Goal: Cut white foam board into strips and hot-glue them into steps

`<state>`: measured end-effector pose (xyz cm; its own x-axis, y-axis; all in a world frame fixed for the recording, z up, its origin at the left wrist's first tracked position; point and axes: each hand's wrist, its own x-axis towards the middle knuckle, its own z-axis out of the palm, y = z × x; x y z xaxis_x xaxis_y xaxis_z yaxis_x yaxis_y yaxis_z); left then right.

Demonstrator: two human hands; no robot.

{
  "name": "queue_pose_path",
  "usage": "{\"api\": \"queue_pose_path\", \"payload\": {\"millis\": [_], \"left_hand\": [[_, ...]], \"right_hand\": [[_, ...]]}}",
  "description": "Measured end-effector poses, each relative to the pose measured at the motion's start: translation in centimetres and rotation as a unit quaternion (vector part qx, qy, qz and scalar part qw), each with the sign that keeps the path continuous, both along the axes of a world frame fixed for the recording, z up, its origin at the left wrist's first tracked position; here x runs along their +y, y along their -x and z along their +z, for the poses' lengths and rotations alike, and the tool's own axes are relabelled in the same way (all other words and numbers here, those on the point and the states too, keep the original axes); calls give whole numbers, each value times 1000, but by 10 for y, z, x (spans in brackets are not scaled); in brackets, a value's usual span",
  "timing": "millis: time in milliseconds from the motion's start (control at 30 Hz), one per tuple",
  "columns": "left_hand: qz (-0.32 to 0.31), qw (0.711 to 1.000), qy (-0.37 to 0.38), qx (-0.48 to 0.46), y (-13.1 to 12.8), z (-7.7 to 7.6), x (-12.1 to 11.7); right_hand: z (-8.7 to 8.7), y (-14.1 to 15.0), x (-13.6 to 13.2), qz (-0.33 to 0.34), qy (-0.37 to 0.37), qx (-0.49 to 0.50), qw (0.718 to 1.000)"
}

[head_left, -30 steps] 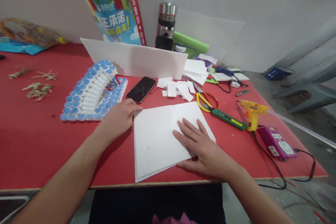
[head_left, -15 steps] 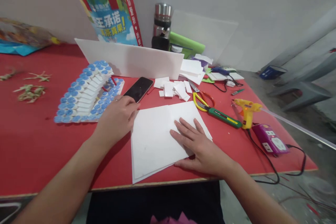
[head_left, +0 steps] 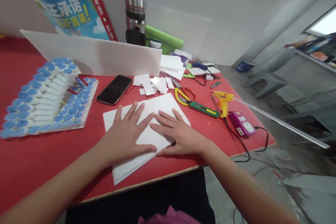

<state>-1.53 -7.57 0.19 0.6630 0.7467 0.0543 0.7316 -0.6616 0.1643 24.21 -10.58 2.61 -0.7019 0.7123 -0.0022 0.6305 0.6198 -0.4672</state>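
My left hand point(head_left: 127, 136) lies flat with fingers spread on the left part of a white foam board sheet point(head_left: 123, 171); a ring is on one finger. On the right part of the same sheet rests my right hand point(head_left: 177, 133), its fingers also stretched out. The fingertips of both hands come close together near the sheet's middle. At least one more white sheet shows underneath along the front edge. Beyond my left hand lies a black phone point(head_left: 114, 90). To its left stands a small white staircase model point(head_left: 49, 98) covered with blue round pieces.
Scissors point(head_left: 185, 94) and a green utility knife point(head_left: 204, 109) lie right of the sheets. A yellow glue gun point(head_left: 223, 101) and purple power strip point(head_left: 242, 124) sit near the right edge. White offcuts point(head_left: 152, 84), an upright white board point(head_left: 105, 54) and a steel bottle point(head_left: 135, 17) are behind.
My left hand has moved from beside the phone onto the white sheet and spread its fingers. My right hand stays on the sheet. The view has turned to the right.
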Motion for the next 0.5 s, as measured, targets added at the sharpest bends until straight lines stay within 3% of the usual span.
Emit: {"api": "queue_pose_path", "payload": {"millis": [100, 200, 300, 400, 500], "left_hand": [[7, 1000, 2, 7, 0, 1, 0], [10, 1000, 6, 22, 0, 3, 1], [9, 999, 22, 29, 1, 6, 6], [8, 999, 32, 18, 2, 8, 14], [15, 999, 31, -17, 1, 7, 21]], "right_hand": [[14, -17, -1, -52, 16, 92, 994], [24, -44, -3, -242, -86, 124, 958], [19, -68, 1, -336, -172, -37, 925], [5, -77, 8, -322, -170, -232, 902], [-4, -74, 15, -309, -173, -354, 866]]}}
